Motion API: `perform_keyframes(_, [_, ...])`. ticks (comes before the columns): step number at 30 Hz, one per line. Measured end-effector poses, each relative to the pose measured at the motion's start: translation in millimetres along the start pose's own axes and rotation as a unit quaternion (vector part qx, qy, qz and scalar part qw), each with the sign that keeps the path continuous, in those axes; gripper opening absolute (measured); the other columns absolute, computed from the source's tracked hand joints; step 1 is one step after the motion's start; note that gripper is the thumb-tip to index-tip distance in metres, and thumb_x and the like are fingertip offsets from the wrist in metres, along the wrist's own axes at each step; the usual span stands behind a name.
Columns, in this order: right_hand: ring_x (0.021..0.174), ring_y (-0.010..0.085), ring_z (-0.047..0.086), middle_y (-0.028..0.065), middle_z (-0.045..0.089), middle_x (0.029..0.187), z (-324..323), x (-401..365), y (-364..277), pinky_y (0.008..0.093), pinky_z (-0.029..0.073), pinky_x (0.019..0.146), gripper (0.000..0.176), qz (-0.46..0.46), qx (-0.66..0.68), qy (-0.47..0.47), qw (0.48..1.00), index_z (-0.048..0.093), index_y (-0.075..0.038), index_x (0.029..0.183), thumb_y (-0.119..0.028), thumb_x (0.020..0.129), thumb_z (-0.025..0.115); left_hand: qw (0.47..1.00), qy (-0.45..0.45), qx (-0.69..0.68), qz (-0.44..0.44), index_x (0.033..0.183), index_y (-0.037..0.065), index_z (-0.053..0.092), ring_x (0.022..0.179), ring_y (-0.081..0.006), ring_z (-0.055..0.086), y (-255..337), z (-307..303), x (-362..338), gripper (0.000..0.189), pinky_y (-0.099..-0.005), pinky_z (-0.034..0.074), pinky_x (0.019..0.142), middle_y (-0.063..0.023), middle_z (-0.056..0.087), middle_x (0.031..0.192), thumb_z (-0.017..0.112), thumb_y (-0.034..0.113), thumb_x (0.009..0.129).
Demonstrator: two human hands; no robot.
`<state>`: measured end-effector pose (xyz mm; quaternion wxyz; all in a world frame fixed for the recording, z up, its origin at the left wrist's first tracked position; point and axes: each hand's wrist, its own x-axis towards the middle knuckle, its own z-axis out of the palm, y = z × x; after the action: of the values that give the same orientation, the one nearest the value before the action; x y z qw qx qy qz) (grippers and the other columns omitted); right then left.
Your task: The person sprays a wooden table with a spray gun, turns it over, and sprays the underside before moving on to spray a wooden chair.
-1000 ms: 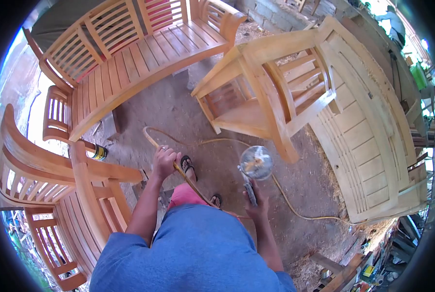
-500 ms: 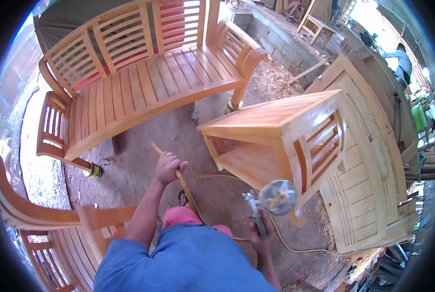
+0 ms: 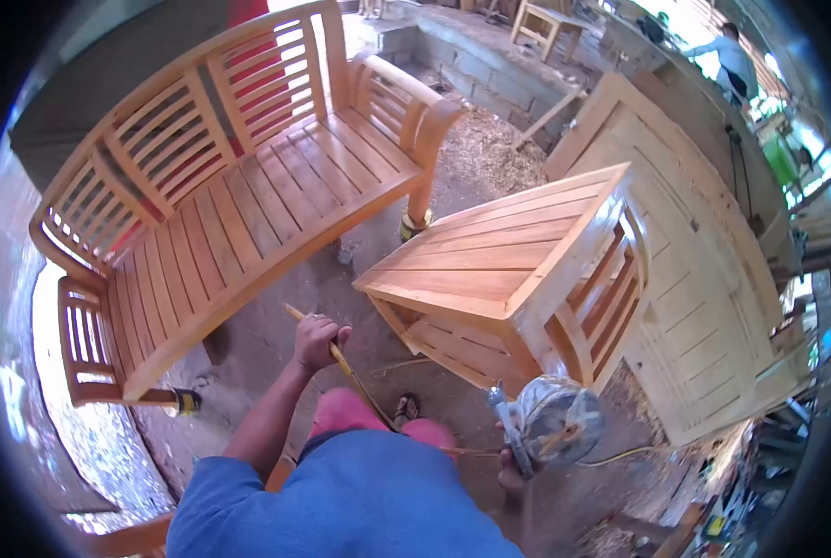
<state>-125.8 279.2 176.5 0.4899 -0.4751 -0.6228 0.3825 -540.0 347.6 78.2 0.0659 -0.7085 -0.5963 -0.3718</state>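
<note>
My left hand point(image 3: 315, 342) is closed around a yellow hose point(image 3: 354, 381), whose short end sticks out past the fingers and whose length runs down between my legs. In my right hand point(image 3: 510, 472) is a spray gun point(image 3: 512, 423), with the fingers wrapped round its handle. A round, paint-smeared cup point(image 3: 560, 420) is fixed to the gun and hides part of it. Just beyond the gun stands a small slatted wooden table point(image 3: 490, 242) with a glossy top. The long varnished bench point(image 3: 248, 214) lies ahead of my left hand.
Bench legs rest on tins point(image 3: 187, 401). A pale wooden panel point(image 3: 685, 344) leans at the right, near scrap wood. Another varnished piece point(image 3: 132, 538) is at lower left. A low block wall point(image 3: 490, 79) runs behind. A person point(image 3: 733, 65) is in the far background.
My view has shifted, so the bench and table sit farther left. The spray gun has moved right and slightly down, its cup now nearer me. Both hands keep their hold.
</note>
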Motion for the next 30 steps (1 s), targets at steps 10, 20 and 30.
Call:
perform_keyframes(10, [0.048,0.0069,0.044,0.0164,0.059,0.102,43,22,-36,0.0190,0.032,0.042,0.059,-0.069,0.082,0.294,0.950,0.049,0.002,0.119,-0.048,0.091,0.059,0.982,-0.110,-0.140,-0.064,0.054,0.004,0.046,0.049,-0.0352,0.050,-102,33,24,0.040,-0.0438,0.037,0.049,-0.0164,0.048,0.054,0.064,0.020,0.087])
perform_keyframes(20, [0.046,0.0047,0.040,0.0065,0.062,0.093,192,-31,-83,0.0207,0.028,0.042,0.030,0.042,-0.073,0.567,0.819,0.055,-0.001,0.101,-0.032,0.099,0.052,0.889,-0.316,-0.328,-0.034,0.059,0.002,0.052,0.052,-0.0325,0.048,-188,43,54,0.042,-0.0411,0.037,0.051,-0.0171,0.050,0.056,0.065,0.028,0.090])
perform_keyframes(30, [0.059,0.0028,0.042,-0.0014,0.063,0.092,247,-101,3,0.0202,0.032,0.053,0.032,0.143,-0.120,0.608,0.771,0.062,0.000,0.110,-0.029,0.094,0.062,0.863,-0.395,-0.288,0.128,0.059,0.000,0.043,0.051,-0.0341,0.043,-208,83,27,0.045,-0.0428,0.033,0.051,-0.0171,0.045,0.055,0.066,0.024,0.088])
